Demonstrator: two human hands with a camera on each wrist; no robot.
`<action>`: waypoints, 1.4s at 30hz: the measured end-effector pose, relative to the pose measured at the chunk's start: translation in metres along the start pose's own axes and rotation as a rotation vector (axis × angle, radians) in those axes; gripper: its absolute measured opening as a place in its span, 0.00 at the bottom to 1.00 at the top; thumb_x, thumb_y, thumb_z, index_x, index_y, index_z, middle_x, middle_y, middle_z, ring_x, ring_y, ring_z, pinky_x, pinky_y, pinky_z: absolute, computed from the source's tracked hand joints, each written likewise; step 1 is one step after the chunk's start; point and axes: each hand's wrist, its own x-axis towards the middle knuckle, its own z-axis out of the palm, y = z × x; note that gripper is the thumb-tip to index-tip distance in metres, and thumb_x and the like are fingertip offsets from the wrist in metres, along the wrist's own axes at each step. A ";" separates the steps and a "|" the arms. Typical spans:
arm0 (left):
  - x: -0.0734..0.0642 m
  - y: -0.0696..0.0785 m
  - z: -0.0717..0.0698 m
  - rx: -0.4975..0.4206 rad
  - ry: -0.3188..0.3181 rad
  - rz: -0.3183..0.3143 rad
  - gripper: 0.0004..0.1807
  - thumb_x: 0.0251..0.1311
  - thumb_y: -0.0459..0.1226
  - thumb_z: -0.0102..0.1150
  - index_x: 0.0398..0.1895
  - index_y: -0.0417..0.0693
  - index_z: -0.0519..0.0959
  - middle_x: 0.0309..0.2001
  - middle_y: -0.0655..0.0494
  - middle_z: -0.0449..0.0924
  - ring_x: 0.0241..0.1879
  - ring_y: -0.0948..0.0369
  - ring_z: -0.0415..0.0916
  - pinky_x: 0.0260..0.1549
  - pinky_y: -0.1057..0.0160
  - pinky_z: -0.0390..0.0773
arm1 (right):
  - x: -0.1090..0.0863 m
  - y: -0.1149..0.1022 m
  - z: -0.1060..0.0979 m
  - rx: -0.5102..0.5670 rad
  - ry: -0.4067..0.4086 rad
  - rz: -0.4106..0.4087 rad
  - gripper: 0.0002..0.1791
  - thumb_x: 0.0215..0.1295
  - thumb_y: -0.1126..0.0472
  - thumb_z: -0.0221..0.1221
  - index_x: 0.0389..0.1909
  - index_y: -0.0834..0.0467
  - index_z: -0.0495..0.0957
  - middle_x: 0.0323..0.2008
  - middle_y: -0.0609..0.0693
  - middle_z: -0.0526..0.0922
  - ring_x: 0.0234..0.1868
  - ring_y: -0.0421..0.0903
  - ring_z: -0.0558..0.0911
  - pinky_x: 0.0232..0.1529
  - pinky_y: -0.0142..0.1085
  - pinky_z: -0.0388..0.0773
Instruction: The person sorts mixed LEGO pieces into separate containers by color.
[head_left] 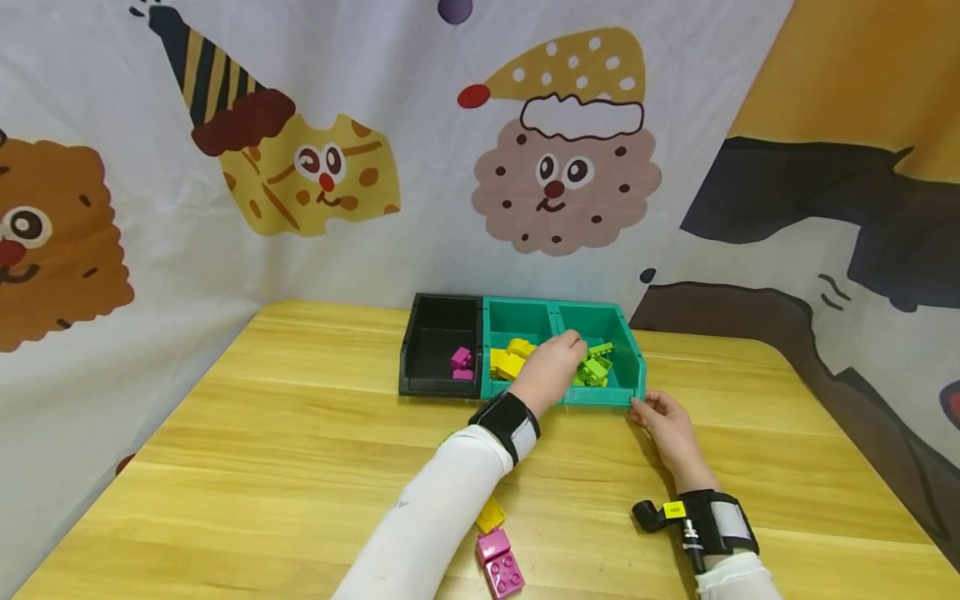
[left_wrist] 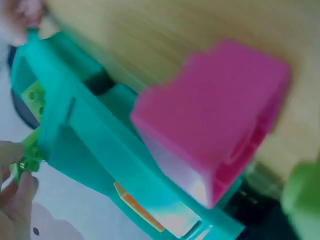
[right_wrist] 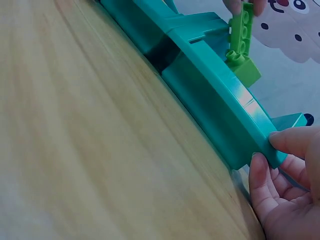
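Note:
My left hand point(head_left: 549, 371) reaches over the right compartment of the teal tray point(head_left: 600, 397). Between its thumb and fingers it pinches a light green toy brick point(left_wrist: 31, 152), which shows studs in both wrist views. More light green bricks point(head_left: 596, 371) lie in that compartment. With thumb and fingers my right hand point(head_left: 667, 427) grips the tray's front right corner, plain in the right wrist view. Yellow bricks point(head_left: 507, 363) fill part of the tray's middle compartment. A large pink brick point(left_wrist: 215, 110) looms close to the left wrist camera, in front of the tray.
Left of the teal tray stands a black bin point(head_left: 441, 388) with pink bricks point(head_left: 462, 360) in it. Nearer on the wooden table point(head_left: 285, 467) lie a yellow brick point(head_left: 491, 515) and pink bricks point(head_left: 504, 573), beside the left forearm. A printed cloth point(head_left: 427, 208) hangs behind.

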 end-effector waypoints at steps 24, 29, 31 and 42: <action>-0.027 -0.007 -0.009 -0.078 -0.272 -0.039 0.21 0.67 0.48 0.51 0.60 0.55 0.73 0.65 0.50 0.66 0.68 0.53 0.57 0.67 0.54 0.59 | -0.002 -0.002 0.000 -0.035 -0.002 0.023 0.23 0.70 0.56 0.53 0.55 0.70 0.65 0.31 0.38 0.74 0.33 0.28 0.75 0.39 0.21 0.75; -0.051 -0.021 -0.022 -0.188 -0.231 -0.041 0.18 0.67 0.46 0.53 0.55 0.50 0.77 0.57 0.53 0.75 0.59 0.56 0.70 0.60 0.59 0.69 | 0.000 -0.002 0.000 -0.040 0.004 0.026 0.23 0.70 0.55 0.53 0.55 0.69 0.66 0.31 0.38 0.74 0.33 0.29 0.75 0.39 0.20 0.75; -0.063 -0.026 -0.026 -0.228 -0.232 -0.042 0.18 0.66 0.46 0.53 0.54 0.49 0.78 0.54 0.54 0.78 0.55 0.57 0.73 0.56 0.61 0.72 | 0.000 -0.002 0.000 -0.039 0.002 0.021 0.23 0.70 0.55 0.53 0.55 0.69 0.66 0.32 0.38 0.74 0.34 0.29 0.75 0.39 0.20 0.75; -0.113 -0.054 -0.041 -0.355 -0.286 -0.069 0.13 0.63 0.43 0.59 0.44 0.46 0.81 0.43 0.53 0.79 0.42 0.60 0.74 0.46 0.63 0.77 | 0.001 -0.002 0.001 -0.024 -0.001 0.017 0.22 0.70 0.56 0.53 0.55 0.70 0.65 0.32 0.39 0.74 0.34 0.29 0.76 0.39 0.21 0.75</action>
